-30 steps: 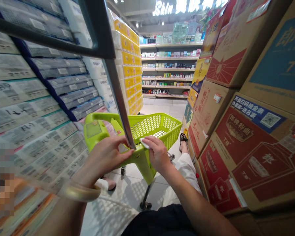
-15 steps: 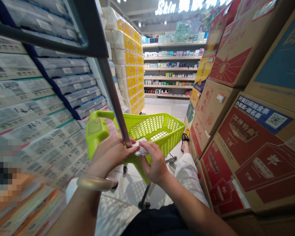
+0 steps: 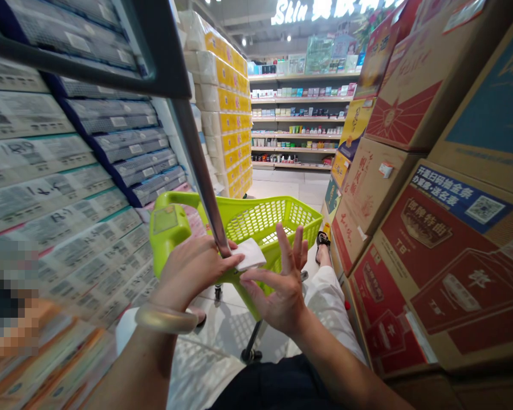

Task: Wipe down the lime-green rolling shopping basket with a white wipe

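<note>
My left hand [image 3: 192, 267] pinches a small folded white cloth or tissue [image 3: 251, 254] between thumb and fingers, close to a grey metal pole [image 3: 200, 171] that slants down from a dark frame overhead. My right hand [image 3: 284, 279] is beside it with palm up and fingers spread, its thumb just under the white piece. A clear bangle [image 3: 165, 319] sits on my left wrist. Both hands hover over the near rim of a lime-green shopping cart [image 3: 273, 219].
Stacked tissue packs [image 3: 68, 171] wall the left side, with yellow-and-white packs [image 3: 226, 102] further on. Red and brown cartons [image 3: 431, 239] are piled on the right. Shelves of small products [image 3: 299, 125] close the aisle's far end. My legs and sandalled foot [image 3: 320, 239] rest on the pale floor.
My right hand let go of the white piece and spread its fingers open. My left hand now holds the piece alone, and it has unfolded flatter.
</note>
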Demonstrator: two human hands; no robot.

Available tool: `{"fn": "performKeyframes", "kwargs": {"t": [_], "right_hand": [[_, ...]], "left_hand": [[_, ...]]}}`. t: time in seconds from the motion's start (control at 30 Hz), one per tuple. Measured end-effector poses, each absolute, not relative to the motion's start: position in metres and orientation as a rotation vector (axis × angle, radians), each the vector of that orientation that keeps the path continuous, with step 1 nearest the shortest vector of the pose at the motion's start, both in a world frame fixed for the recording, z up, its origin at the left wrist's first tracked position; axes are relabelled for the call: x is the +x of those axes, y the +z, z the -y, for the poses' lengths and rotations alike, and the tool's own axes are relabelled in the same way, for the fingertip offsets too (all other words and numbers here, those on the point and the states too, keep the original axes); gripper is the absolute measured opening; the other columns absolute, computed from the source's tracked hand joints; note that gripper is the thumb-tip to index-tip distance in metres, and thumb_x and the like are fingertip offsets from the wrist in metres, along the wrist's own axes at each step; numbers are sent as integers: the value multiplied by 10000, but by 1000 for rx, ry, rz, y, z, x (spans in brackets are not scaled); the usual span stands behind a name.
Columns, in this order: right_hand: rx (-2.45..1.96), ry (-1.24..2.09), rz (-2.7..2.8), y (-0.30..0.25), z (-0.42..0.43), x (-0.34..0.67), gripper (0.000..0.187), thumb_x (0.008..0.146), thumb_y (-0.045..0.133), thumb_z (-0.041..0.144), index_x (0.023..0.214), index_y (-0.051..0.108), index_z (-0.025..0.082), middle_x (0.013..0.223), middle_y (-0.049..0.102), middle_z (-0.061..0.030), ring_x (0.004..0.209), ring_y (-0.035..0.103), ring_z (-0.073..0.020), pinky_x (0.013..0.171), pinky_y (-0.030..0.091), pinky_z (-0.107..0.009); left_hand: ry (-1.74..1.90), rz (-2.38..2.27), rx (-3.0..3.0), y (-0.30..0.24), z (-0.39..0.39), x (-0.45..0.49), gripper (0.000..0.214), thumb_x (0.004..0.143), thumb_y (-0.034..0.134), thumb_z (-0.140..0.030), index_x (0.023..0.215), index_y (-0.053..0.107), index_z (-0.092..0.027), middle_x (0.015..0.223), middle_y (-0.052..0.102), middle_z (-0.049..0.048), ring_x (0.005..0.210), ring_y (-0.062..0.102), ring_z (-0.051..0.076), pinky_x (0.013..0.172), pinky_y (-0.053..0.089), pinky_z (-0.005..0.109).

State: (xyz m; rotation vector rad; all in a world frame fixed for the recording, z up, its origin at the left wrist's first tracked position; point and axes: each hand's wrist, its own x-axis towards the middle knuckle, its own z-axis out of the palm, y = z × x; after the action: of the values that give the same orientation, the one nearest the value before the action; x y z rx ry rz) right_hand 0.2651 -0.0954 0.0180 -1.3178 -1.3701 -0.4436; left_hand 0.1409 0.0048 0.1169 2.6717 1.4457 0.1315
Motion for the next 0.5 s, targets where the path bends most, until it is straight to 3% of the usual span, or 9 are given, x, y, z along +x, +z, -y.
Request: {"fn": "performKeyframes", "kwargs": {"t": [0.27, 0.37, 0.43, 0.5], "right_hand": [[-1307, -348, 1461, 18, 94, 268, 127, 814, 735, 227, 850, 736, 349, 1448, 520, 48, 1492, 233, -303, 1187, 230, -603], [-1257, -285, 1492, 14, 88, 270, 302, 841, 684, 232, 1131, 670, 312, 1470, 505, -38, 1454, 333, -293, 1184, 283, -564], [-1211, -207, 1537, 11, 81, 271, 525, 852, 641, 221, 1362, 516, 239, 1447, 530, -104, 1412, 410, -270, 1170, 344, -503], [-1184, -122, 1582, 7, 73, 271, 631, 852, 602, 190, 1451, 403, 172, 1390, 582, -134, 1351, 491, -247, 1136, 410, -441]], "left_hand": [[118, -1423, 2707, 120, -1, 141, 373, 842, 518, -570, 996, 768, -339, 1023, 766, 29, 985, 687, 281, 787, 510, 347], [114, -1420, 2728, 121, 0, 141, 385, 849, 510, -575, 1002, 765, -331, 1020, 766, 36, 967, 688, 275, 757, 503, 327], [112, -1417, 2736, 121, 0, 141, 378, 852, 512, -567, 1022, 758, -335, 1015, 765, 36, 952, 689, 269, 738, 498, 315], [114, -1413, 2747, 120, 1, 140, 368, 857, 507, -564, 1009, 758, -343, 997, 765, 34, 934, 690, 269, 734, 494, 316]]}}
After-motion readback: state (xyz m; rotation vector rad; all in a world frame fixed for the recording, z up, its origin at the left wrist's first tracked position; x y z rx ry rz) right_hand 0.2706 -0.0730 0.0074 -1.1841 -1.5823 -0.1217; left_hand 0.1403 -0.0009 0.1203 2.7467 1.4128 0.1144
